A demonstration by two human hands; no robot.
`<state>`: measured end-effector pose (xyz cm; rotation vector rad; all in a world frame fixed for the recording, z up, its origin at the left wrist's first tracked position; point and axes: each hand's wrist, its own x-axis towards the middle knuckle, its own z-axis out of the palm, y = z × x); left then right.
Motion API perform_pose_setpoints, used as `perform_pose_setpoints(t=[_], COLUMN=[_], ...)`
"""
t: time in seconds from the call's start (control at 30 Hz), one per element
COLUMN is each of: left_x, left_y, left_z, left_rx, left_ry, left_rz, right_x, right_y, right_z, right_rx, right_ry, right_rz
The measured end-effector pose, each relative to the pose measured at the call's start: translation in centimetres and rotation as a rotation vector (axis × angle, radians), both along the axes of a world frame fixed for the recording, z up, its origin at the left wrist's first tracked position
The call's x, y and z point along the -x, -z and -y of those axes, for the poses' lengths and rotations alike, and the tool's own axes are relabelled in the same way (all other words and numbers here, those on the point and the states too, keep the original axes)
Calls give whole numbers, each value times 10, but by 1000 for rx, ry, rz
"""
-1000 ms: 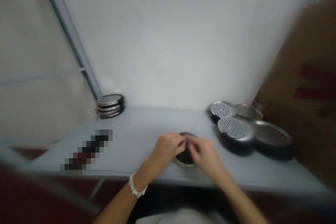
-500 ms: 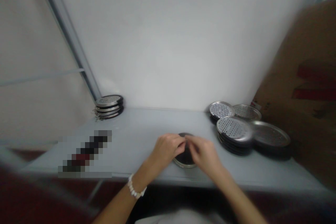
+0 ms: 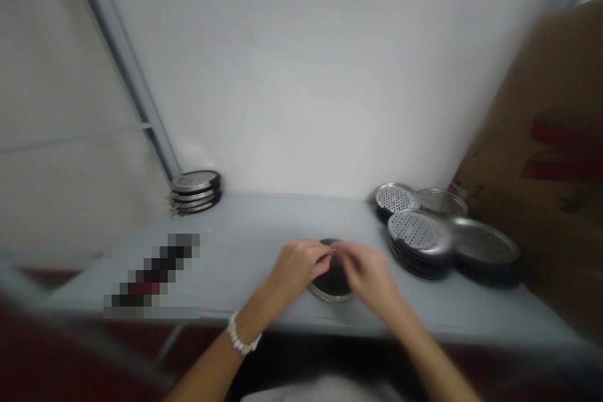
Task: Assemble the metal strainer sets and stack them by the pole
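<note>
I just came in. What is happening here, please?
A person's left hand and right hand meet over a round dark disc with a metal rim, lying on a pale grey table. Their fingertips are at its far edge; I cannot tell whether they grip it. Stacks of round perforated metal discs stand to the right, and another stack to the left.

From here, the round dark disc (image 3: 333,282) at six o'clock is mostly hidden under the left hand (image 3: 298,270) and the right hand (image 3: 368,277). I can't make out what the fingertips (image 3: 326,254) are touching; that spot is too small and blurred. At eight o'clock, a pixelated patch (image 3: 153,275) hides whatever lies there. At three o'clock, the right edge cuts off a cardboard box (image 3: 556,157), and its red print is too blurred to read. The small label (image 3: 456,188) beside it is unreadable too. Both forearms (image 3: 211,370) run off the bottom edge.
</note>
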<state>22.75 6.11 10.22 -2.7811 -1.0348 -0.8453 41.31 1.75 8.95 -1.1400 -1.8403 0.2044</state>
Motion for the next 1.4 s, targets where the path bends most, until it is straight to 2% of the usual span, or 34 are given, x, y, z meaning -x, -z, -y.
perform_pose_setpoints(t=[0.33, 0.53, 0.77, 1.4], left_x=[-4, 0, 1, 0], left_y=[2, 1, 0, 1], left_z=[2, 1, 0, 0], left_rx=[-16, -42, -50, -66], left_ry=[-49, -90, -13, -32], left_rz=[-33, 17, -5, -21], right_x=[-3, -3, -1, -1], right_y=[-9, -7, -2, -6], right_z=[5, 4, 2, 3], right_rx=[15, -23, -49, 9], right_ry=[-10, 4, 23, 3], right_rz=[105, 134, 33, 91])
